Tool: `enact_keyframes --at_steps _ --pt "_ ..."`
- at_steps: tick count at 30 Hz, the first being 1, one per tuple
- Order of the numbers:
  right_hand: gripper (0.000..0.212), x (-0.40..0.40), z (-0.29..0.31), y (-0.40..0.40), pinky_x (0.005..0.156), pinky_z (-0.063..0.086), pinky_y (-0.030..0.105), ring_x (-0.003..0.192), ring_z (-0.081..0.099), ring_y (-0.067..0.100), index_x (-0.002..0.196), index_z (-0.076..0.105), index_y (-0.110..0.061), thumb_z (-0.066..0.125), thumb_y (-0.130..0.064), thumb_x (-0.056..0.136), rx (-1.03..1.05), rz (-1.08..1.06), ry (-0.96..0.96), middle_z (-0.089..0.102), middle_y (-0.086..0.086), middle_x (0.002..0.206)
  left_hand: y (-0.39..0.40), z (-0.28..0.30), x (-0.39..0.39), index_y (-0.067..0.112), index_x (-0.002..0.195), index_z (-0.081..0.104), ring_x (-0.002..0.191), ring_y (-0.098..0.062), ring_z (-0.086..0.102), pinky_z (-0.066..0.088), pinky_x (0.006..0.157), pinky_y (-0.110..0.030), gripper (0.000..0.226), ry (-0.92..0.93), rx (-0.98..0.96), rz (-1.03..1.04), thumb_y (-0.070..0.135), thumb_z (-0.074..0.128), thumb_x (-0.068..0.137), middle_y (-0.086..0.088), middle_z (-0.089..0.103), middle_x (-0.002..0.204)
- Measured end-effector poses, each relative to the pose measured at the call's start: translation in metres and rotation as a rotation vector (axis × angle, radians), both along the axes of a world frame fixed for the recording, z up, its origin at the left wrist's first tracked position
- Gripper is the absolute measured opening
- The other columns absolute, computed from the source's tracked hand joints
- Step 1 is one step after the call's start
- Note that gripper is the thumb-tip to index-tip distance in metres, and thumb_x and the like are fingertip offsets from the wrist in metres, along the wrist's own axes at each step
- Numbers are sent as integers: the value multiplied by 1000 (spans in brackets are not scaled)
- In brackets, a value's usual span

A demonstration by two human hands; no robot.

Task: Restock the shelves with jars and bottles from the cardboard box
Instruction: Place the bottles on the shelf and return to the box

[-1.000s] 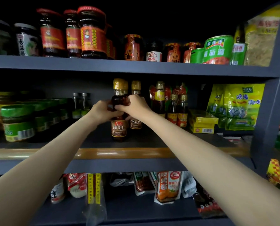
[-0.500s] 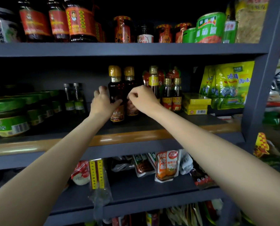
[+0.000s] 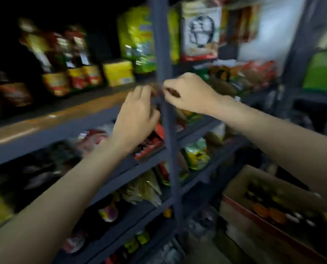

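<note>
1. Half a second ago both hands were at the yellow-capped bottles on the middle shelf, the left hand beside the front bottle and the right hand just in front of the next one. Now both have come away from them, and the view has swung to the right and down.

2. The left hand (image 3: pixel 138 115) hangs in front of the shelf edge (image 3: pixel 63 119) with its fingers (image 3: pixel 139 94) loosely bent and nothing in them. The right hand (image 3: pixel 189 94) is just across the grey upright post (image 3: pixel 162 54), fingers curled inward; it seems to hold nothing, though blur makes the fingertips hard to read.

3. The bottles (image 3: pixel 73 73) just placed stand on the shelf to the left, well apart from both hands, so that placement looks finished.

4. The cardboard box (image 3: pixel 235 199) has come into view at lower right, on the floor beside the shelving. Dark bottles with coloured caps (image 3: pixel 269 210) are still in it, blurred.

5. Judged from this, the restocking is not done: the person is likely turning to the box for the next item.
</note>
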State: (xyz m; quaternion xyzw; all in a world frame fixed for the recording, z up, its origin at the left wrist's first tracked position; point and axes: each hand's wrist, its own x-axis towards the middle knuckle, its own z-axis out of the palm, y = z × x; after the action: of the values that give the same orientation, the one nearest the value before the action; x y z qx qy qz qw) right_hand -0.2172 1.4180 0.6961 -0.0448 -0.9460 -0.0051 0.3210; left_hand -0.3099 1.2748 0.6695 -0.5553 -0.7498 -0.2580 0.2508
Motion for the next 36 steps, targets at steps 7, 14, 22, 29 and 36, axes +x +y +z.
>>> enact_keyframes --at_steps 7,14,22,29,36 --pt "17 198 -134 192 74 44 39 85 63 32 85 64 -4 51 -14 89 -307 -515 -556 67 18 87 175 -137 116 5 116 53 113 -37 45 37 96 -45 32 -203 -449 -247 12 53 84 -17 50 118" --pt "29 357 -312 313 74 47 35 94 62 33 94 66 0 50 -23 90 -642 -695 -1005 64 20 102 341 -274 249 8 122 49 121 -31 44 36 95 -38 34 -274 -820 -376 19 50 90 -11 48 130" --pt "41 399 -458 332 93 46 38 116 49 33 132 44 -11 52 -15 92 -702 -627 -1192 45 17 132 371 -364 285 12 123 48 118 -28 47 40 99 -45 32 -578 -1103 -218 16 51 91 -10 48 129" --pt "33 400 -494 343 86 48 38 118 50 31 129 48 -10 39 -10 97 -503 -736 -1269 51 15 128 357 -400 266 5 119 53 113 -29 52 41 94 -34 30 -677 -1114 -74 7 50 90 -14 54 122" --pt "10 373 -435 364 68 50 31 87 59 24 85 51 -14 59 -18 85 -560 -492 -1339 55 4 87 378 -410 282 11 124 50 118 -22 50 42 100 -37 34 -821 -1103 -197 10 54 90 -7 53 125"
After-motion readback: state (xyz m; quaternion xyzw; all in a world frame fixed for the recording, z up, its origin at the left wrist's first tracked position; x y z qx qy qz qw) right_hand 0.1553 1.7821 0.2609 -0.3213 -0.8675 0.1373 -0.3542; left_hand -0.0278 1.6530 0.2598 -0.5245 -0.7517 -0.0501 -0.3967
